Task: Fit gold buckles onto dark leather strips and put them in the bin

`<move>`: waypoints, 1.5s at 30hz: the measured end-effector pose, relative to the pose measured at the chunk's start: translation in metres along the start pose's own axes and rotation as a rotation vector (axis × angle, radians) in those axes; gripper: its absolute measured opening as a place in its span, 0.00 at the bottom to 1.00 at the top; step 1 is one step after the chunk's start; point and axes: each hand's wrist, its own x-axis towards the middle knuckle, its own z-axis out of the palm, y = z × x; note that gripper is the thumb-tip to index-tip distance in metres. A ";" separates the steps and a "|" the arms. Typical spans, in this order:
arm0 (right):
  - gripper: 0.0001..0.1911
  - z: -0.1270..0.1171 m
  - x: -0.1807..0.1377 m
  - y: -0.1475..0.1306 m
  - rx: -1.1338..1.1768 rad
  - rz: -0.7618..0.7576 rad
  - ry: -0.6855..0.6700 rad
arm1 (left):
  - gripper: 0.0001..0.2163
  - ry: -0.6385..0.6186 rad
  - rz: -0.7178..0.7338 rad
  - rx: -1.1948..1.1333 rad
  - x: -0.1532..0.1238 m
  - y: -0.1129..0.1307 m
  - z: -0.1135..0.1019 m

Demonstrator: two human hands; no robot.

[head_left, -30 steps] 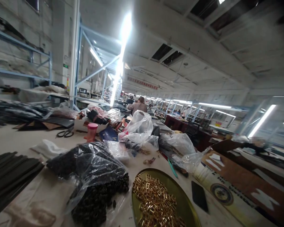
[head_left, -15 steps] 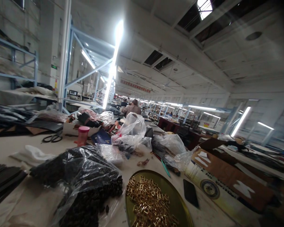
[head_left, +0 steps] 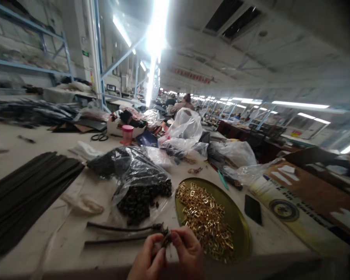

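Low in the middle of the head view, my left hand (head_left: 149,257) and my right hand (head_left: 187,249) meet with fingers pinched. Between them is the end of a dark narrow strap (head_left: 119,228), with a small blurred piece at the fingertips that may be metal. Another dark strap (head_left: 113,242) runs leftward from my left hand, just below the first. To the right of my hands stands an oval gold tray (head_left: 241,233) heaped with small gold buckles (head_left: 207,217). Beyond the straps, small black pieces (head_left: 140,202) spill from a clear plastic bag (head_left: 128,163).
A stack of long dark strips (head_left: 32,186) covers the left of the table. A black phone (head_left: 253,210) and a cardboard box (head_left: 306,194) are on the right. Scissors (head_left: 99,137), a pink-lidded jar (head_left: 127,135) and plastic bags (head_left: 186,126) stand farther back. A person (head_left: 185,103) is in the distance.
The view has tilted down and turned left. Both my hands and the two dark straps have come into view, and more of the strip stack shows.
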 end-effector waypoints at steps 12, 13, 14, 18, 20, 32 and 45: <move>0.05 0.006 -0.010 0.005 -0.262 -0.254 -0.021 | 0.10 0.038 -0.143 0.018 0.003 0.011 -0.004; 0.04 0.006 -0.012 0.007 -0.260 -0.282 -0.049 | 0.10 0.035 -0.144 0.015 0.004 0.010 -0.004; 0.06 0.005 -0.013 0.008 -0.248 -0.293 -0.077 | 0.10 0.025 -0.145 0.012 0.005 0.008 -0.005; 0.11 0.006 -0.012 0.008 -0.122 -0.126 -0.087 | 0.10 -0.047 -0.139 0.007 0.005 0.005 -0.010; 0.11 0.007 -0.011 0.005 0.002 0.059 -0.050 | 0.10 -0.079 -0.129 0.018 0.002 0.007 -0.013; 0.21 0.009 -0.033 -0.007 0.229 0.431 -0.271 | 0.09 -0.021 -0.142 0.299 -0.008 0.003 -0.024; 0.14 0.003 -0.043 -0.005 0.249 0.369 -0.219 | 0.06 -0.174 -0.047 0.331 -0.030 0.024 -0.019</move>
